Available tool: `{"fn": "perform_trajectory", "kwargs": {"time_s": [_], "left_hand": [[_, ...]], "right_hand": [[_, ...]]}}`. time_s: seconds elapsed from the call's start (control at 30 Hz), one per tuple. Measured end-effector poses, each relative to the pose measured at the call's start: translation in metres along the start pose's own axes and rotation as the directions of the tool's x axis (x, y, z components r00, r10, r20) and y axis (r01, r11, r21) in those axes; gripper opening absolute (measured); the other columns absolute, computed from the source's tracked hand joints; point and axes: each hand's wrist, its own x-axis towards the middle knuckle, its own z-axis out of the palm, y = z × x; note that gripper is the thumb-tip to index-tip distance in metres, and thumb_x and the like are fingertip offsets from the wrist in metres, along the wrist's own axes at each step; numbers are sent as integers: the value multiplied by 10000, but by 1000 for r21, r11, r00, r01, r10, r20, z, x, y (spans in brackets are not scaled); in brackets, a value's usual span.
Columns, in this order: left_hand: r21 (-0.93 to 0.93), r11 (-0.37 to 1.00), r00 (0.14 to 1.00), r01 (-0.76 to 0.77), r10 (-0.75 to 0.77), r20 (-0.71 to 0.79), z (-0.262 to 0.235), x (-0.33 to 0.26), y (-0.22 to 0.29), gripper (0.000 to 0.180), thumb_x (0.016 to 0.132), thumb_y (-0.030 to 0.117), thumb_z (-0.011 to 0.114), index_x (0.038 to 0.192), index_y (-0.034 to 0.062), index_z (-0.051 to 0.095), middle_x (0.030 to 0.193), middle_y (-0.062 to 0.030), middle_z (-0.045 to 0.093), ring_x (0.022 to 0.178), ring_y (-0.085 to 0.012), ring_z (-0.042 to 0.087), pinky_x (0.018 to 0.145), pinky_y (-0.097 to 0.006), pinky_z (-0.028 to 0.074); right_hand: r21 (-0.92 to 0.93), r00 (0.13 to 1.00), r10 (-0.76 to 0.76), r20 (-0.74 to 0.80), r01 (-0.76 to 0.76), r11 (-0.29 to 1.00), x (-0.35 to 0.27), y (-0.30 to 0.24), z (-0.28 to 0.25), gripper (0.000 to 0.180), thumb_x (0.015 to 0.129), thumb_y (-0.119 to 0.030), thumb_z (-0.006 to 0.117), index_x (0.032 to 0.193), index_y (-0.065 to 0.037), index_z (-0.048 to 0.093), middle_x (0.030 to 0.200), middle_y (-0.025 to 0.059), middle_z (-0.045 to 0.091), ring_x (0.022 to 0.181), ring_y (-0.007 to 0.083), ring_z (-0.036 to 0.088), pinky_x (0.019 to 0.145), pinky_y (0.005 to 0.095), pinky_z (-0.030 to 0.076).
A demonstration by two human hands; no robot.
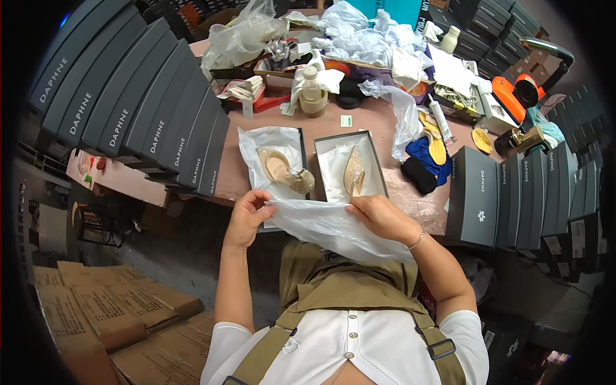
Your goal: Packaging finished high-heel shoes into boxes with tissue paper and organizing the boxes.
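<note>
We see a long brown worktable (369, 125) with rows of dark grey shoe boxes (138, 106) along its left edge, and near us an open grey box (321, 149) holding one glittery gold pointed shoe (353, 172), its mate (285, 172) lying on white tissue just left. Over the table's near edge we stretch a thin clear plastic bag (327, 226), our left hand (247, 215) pinching its left end and our right hand (380, 217) clasping its top edge.
</note>
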Motion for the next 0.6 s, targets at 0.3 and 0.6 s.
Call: {"fn": "perform_trajectory", "kwargs": {"time_s": [0.3,0.6], "left_hand": [[-347,899,949,-267,182,-258,1,-8,6,149,882,101,651,1008,81,573,857,-11,579,497,-1,362,410,-140,247],[701,631,902,-333,-5,432,37,18,52,175,853,102,650,960,-36,639,879,-41,627,771,-145,581,703,-268,461]], "right_hand": [[128,993,114,23,-117,985,-10,-1,-7,295,947,-217,510,785,27,542,671,225,529,655,416,512,611,438,415],[86,998,1,60,-6,996,-9,-1,-5,275,915,-228,548,804,23,540,702,229,551,706,430,542,635,469,412]]}}
